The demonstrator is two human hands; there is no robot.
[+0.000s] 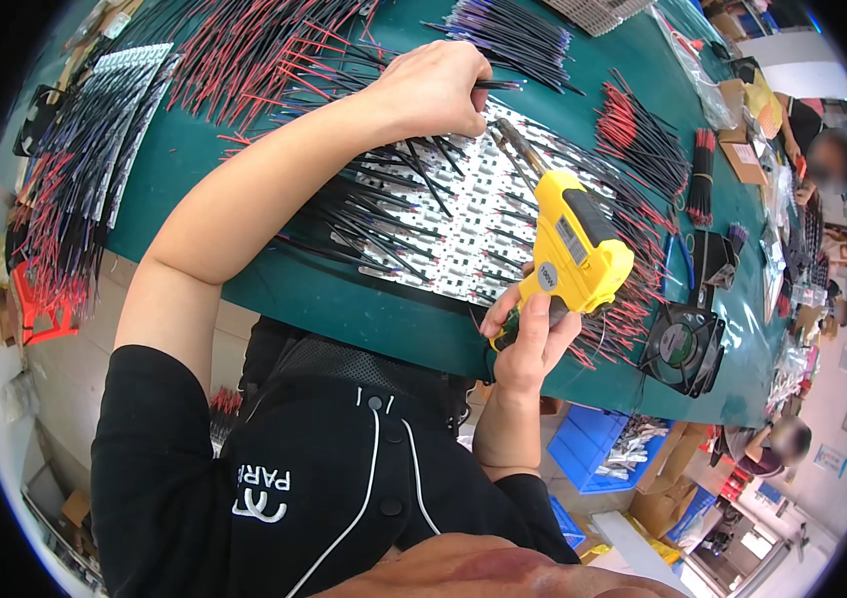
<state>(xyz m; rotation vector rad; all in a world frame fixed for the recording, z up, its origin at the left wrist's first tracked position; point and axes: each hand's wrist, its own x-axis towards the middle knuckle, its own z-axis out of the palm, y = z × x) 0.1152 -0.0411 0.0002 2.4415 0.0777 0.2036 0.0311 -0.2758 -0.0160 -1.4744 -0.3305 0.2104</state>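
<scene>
My right hand [528, 344] is closed around the handle of a yellow soldering gun [573, 249] with a black top. The gun's metal tip reaches up and left, close to the fingers of my left hand [438, 85]. That hand is pinched shut on a thin black wire [505, 86], whose end sticks out to the right. Under both hands lies a white panel of small circuit boards [463, 214]. Rows of black wires run out from its two sides, with red ends on the right. Whether the tip touches the panel I cannot tell.
Loose red and black wires [254, 55] cover the far left of the green table [179, 214], beside finished wired panels [130, 110]. More wire bundles [513, 40] lie at the back. A black fan [683, 347] stands right; a blue bin [588, 448] sits below. Other people work at the right.
</scene>
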